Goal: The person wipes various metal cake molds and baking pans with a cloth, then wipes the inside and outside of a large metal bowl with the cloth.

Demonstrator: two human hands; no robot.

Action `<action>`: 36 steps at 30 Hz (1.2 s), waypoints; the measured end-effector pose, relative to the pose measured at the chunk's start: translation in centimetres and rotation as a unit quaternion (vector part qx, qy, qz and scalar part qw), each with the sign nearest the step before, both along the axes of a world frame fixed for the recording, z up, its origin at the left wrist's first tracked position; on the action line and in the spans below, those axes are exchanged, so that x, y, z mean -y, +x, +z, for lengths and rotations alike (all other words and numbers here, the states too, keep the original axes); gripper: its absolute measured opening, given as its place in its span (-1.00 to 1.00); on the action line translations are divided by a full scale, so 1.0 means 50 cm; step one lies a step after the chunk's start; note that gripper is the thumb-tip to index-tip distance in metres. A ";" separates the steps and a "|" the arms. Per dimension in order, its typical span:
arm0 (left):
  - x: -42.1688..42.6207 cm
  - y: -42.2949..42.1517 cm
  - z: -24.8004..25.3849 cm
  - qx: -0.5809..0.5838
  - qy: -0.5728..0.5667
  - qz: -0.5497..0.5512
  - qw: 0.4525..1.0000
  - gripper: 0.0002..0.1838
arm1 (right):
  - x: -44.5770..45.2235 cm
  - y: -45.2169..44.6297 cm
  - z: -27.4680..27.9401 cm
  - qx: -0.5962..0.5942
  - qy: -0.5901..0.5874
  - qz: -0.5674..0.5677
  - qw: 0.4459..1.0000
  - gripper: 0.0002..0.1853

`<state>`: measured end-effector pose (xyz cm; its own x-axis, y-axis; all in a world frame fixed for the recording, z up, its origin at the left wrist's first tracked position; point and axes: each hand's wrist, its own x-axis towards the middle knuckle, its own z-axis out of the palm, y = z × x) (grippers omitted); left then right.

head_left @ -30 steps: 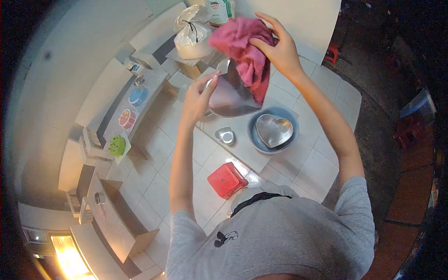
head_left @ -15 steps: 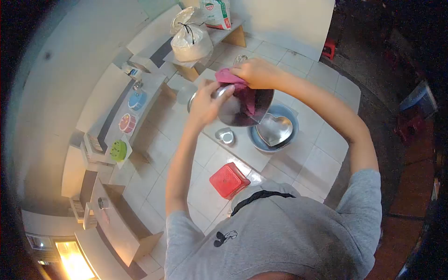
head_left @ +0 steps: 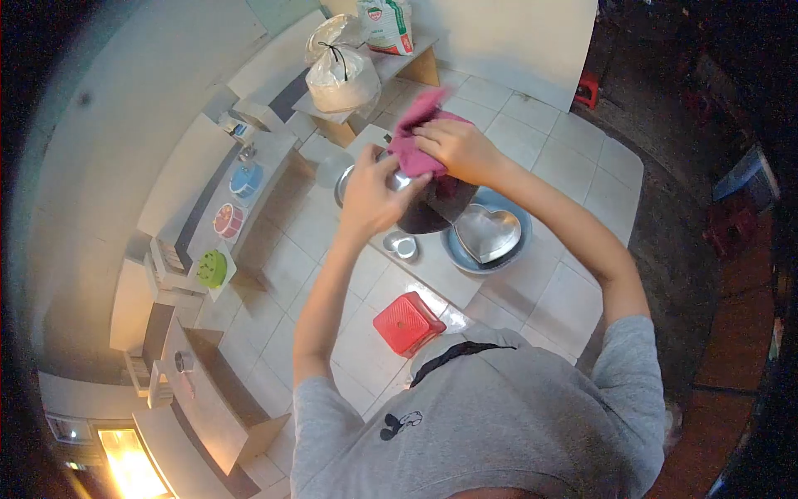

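My left hand (head_left: 372, 198) is closed on the edge of a shiny, dark-reflecting metal pan (head_left: 431, 209), tilted above the low table; its full shape is hidden. My right hand (head_left: 459, 150) grips a pink cloth (head_left: 407, 154) pressed at the pan's upper edge, with a loose end sticking up. Beside the pan, a heart-shaped metal pan (head_left: 489, 234) rests in a blue-grey basin (head_left: 451, 252). Small metal molds (head_left: 404, 246) lie on the table below my left hand. Another round metal rim (head_left: 340, 190) shows partly behind my left wrist.
A red plastic basket (head_left: 407, 323) is on the tiled floor close to my body. On the left bench stand a green cake (head_left: 212, 268), a red-and-white one (head_left: 228, 220) and a blue one (head_left: 246, 179). A tied plastic bag (head_left: 342, 83) and a printed sack (head_left: 387, 27) are at the back.
My right hand has moved slightly down with the cloth, whose loose end now flips upward instead of hanging inside the pan. The pan has shifted and tilted a little in my left hand.
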<state>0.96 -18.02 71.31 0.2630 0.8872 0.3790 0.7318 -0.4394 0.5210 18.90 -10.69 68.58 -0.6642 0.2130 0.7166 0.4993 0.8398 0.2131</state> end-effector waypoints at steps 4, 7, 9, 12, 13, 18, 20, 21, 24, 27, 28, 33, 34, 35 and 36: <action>0.019 0.021 -0.032 0.043 0.059 0.017 0.997 -0.53 | 0.003 0.021 -0.010 -0.019 -0.016 0.021 0.999 -0.67; 0.041 0.030 -0.013 0.050 0.121 0.038 0.991 -0.54 | 0.009 0.034 -0.009 -0.198 -0.129 -0.011 0.972 -0.67; 0.049 0.028 -0.004 0.074 0.172 0.049 0.981 -0.55 | -0.007 0.046 -0.028 -0.391 -0.339 -0.040 0.855 -0.69; 0.058 0.028 -0.024 0.062 0.201 0.045 0.977 -0.51 | -0.015 0.003 -0.103 -0.595 -0.260 -0.044 0.760 -0.70; 0.056 0.021 -0.034 0.061 0.203 0.041 0.976 -0.51 | -0.008 -0.004 -0.113 -0.589 -0.261 -0.099 0.758 -0.71; 0.019 0.001 -0.046 0.069 0.091 -0.052 0.992 -0.21 | 0.025 0.020 -0.087 -0.392 -0.197 -0.060 0.896 -0.62; -0.007 0.020 -0.053 0.136 0.049 -0.056 0.988 -0.13 | 0.051 -0.003 -0.042 -0.204 -0.196 -0.059 0.957 -0.67; -0.010 0.034 -0.038 0.130 0.057 -0.035 0.989 -0.11 | 0.061 -0.015 -0.031 -0.204 -0.197 -0.058 0.957 -0.67; -0.010 0.046 -0.032 0.140 0.068 -0.013 0.988 -0.04 | 0.068 -0.025 -0.008 -0.312 -0.230 0.017 0.922 -0.69; -0.005 0.055 -0.033 0.276 0.142 -0.032 0.950 0.01 | 0.071 -0.006 -0.024 -0.331 -0.298 0.046 0.894 -0.69; -0.001 0.053 -0.033 0.278 0.140 -0.033 0.950 0.01 | 0.068 -0.003 -0.038 -0.363 -0.243 -0.005 0.899 -0.68; 0.025 0.053 -0.010 0.409 0.133 -0.030 0.902 0.00 | 0.078 -0.012 -0.108 -0.493 -0.300 -0.078 0.813 -0.72; 0.026 0.052 -0.010 0.451 0.123 -0.031 0.884 -0.01 | 0.090 -0.010 -0.111 -0.493 -0.300 -0.079 0.812 -0.72; 0.022 0.045 -0.022 0.455 0.121 -0.037 0.881 -0.02 | 0.106 -0.009 -0.113 -0.490 -0.301 -0.055 0.816 -0.72; 0.017 0.043 -0.035 0.455 0.123 -0.039 0.881 -0.02 | 0.122 -0.010 -0.105 -0.486 -0.300 -0.031 0.821 -0.71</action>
